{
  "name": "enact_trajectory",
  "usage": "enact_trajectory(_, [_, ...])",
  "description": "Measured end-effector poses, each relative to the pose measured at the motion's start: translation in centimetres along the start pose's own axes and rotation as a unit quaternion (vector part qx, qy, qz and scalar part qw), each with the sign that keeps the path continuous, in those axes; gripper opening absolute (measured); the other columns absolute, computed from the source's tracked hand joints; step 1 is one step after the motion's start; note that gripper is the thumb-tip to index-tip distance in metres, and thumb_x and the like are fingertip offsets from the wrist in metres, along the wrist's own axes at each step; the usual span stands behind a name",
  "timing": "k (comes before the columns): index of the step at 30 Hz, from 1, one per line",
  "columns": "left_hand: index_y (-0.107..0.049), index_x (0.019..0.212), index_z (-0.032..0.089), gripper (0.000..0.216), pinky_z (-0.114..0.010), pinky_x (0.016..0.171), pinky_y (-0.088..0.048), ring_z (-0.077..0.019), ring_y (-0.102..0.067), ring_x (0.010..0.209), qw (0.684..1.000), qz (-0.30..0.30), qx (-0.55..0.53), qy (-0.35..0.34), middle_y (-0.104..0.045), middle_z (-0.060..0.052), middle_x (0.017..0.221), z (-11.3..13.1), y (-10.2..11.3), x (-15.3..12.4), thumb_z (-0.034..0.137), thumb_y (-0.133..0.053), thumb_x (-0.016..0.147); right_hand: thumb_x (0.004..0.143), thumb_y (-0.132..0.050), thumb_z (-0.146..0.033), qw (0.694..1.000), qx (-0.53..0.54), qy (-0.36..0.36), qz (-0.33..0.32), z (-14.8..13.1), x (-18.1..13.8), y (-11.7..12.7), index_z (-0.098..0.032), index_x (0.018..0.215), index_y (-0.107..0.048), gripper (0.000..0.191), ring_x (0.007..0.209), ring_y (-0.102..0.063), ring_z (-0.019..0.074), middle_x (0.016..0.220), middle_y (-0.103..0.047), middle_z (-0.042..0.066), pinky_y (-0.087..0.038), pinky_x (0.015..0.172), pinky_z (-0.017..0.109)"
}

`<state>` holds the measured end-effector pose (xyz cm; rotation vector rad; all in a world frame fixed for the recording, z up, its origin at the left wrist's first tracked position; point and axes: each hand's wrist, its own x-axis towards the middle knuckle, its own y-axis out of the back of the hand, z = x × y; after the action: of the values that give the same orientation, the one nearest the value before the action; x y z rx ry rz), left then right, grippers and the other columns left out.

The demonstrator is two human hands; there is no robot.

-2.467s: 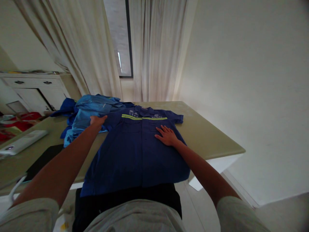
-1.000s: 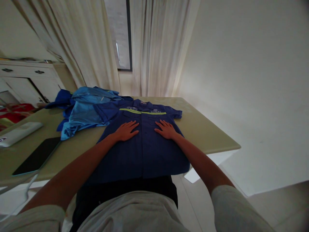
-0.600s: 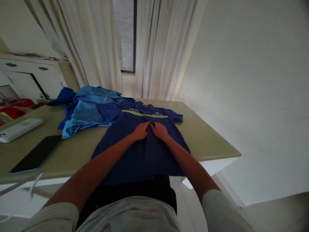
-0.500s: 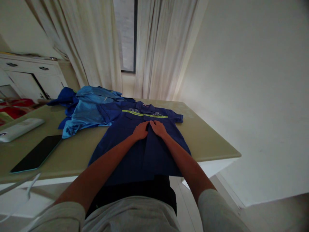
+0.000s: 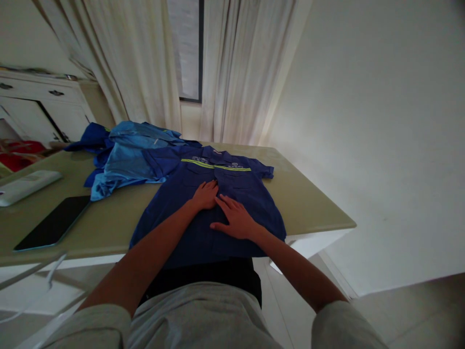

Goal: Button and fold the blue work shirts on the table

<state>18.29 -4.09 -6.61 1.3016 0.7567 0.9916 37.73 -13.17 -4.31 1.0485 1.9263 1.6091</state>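
Note:
A dark blue short-sleeved work shirt (image 5: 250,194) lies front up on the table, its collar pointing away from me. Yellow-green stripes and small pale markings run across its chest. My left hand (image 5: 206,195) rests on the middle of the shirt by the front opening, fingers extended. Just to the right and nearer to me, my right hand (image 5: 236,218) lies flat on the cloth with its fingers spread and thumb out. Neither hand grips the fabric. The shirt's lower hem hangs at the table's near edge.
Rumpled light blue and dark blue garments (image 5: 127,152) lie left of the shirt, touching its sleeve. A black tablet (image 5: 54,223) and a white device (image 5: 29,186) are farther left on the table (image 5: 308,203). A white cable (image 5: 51,274) hangs at the near left. A wall stands right.
My right hand has let go of the shirt's front edge, moved nearer to me and spread flat. The front flap now lies down. My left hand has shifted slightly left, its fingers straighter.

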Motion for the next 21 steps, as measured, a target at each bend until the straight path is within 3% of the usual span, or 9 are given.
enact_trajectory(4, [-0.043, 0.158, 0.023, 0.060, -0.053, 0.127, -0.025, -0.0307, -0.039, 0.152, 0.999, 0.031, -0.023, 0.009, -0.039, -0.013, 0.166, 0.4, 0.2, -0.2, 0.038, -0.040, 0.100, 0.098, -0.041, -0.077, 0.999, -0.013, 0.023, -0.022, -0.4, -4.0, -1.0, -0.019, 0.168, -0.021, 0.093, 0.158, -0.024, 0.0301, 0.172, -0.022, 0.015, -0.019, 0.129, 0.049])
enact_trajectory(9, [-0.043, 0.159, 0.027, 0.060, -0.054, 0.125, -0.027, -0.0311, -0.042, 0.150, 0.998, 0.045, -0.030, -0.008, -0.040, -0.012, 0.165, 0.4, 0.2, -0.3, 0.034, -0.039, 0.100, 0.088, -0.060, -0.078, 0.995, -0.055, 0.077, 0.004, 0.3, -6.4, -1.5, -0.022, 0.168, -0.022, 0.104, 0.157, -0.027, 0.0332, 0.170, -0.028, 0.015, -0.024, 0.127, 0.055])
enact_trajectory(16, [-0.037, 0.162, 0.028, 0.064, -0.056, 0.127, -0.020, -0.0321, -0.032, 0.155, 1.000, 0.013, -0.017, -0.005, -0.033, -0.011, 0.169, 0.5, -0.1, -0.5, 0.038, -0.043, 0.099, 0.105, -0.056, -0.044, 0.976, -0.094, 0.171, 0.100, 0.8, -7.2, -3.1, -0.028, 0.159, -0.044, 0.057, 0.141, -0.054, 0.0267, 0.155, -0.054, 0.012, -0.047, 0.114, 0.047])
enact_trajectory(21, [-0.037, 0.162, 0.028, 0.063, -0.056, 0.127, -0.020, -0.0325, -0.032, 0.155, 1.000, 0.013, -0.017, -0.001, -0.031, -0.012, 0.170, 0.6, -0.2, -0.4, 0.043, -0.041, 0.101, 0.108, -0.052, -0.031, 0.965, -0.098, 0.191, 0.150, 0.6, -7.1, -3.4, -0.027, 0.151, -0.054, 0.044, 0.130, -0.063, 0.0246, 0.145, -0.065, 0.009, -0.055, 0.103, 0.043])
